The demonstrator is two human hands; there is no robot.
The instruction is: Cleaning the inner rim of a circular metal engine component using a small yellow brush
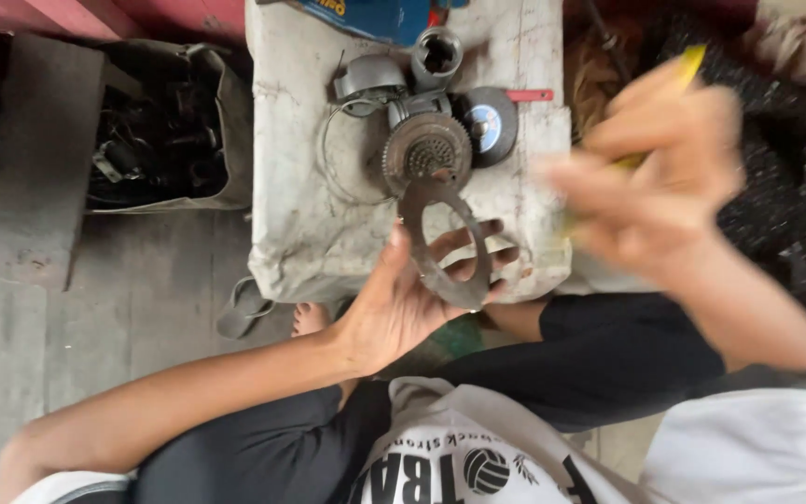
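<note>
In the head view, the left hand [401, 303] holds a flat metal ring [447, 245], dark and rusty, over the near edge of a grey stone block [291, 140]. The thumb lies on the left side of the ring and the fingers [478, 250] are spread under it, so the ring rests on them, tilted a little. Just behind the ring, on the block, stands a round toothed hub [426, 151] with other grey metal parts [394, 79] and a small grinding disc [489, 121] beside it.

The right hand [650, 177] is raised to the right of the block and is very blurred. It seems to be closed on a thin yellow tool [687, 70], but how the fingers pinch it I cannot tell exactly.

My judgement is that the step in hand is the treating or checking of the ring, which is presented by the left hand. The next move, I think, calls for a steady ring and for the tool to be brought onto its face with care.
</note>
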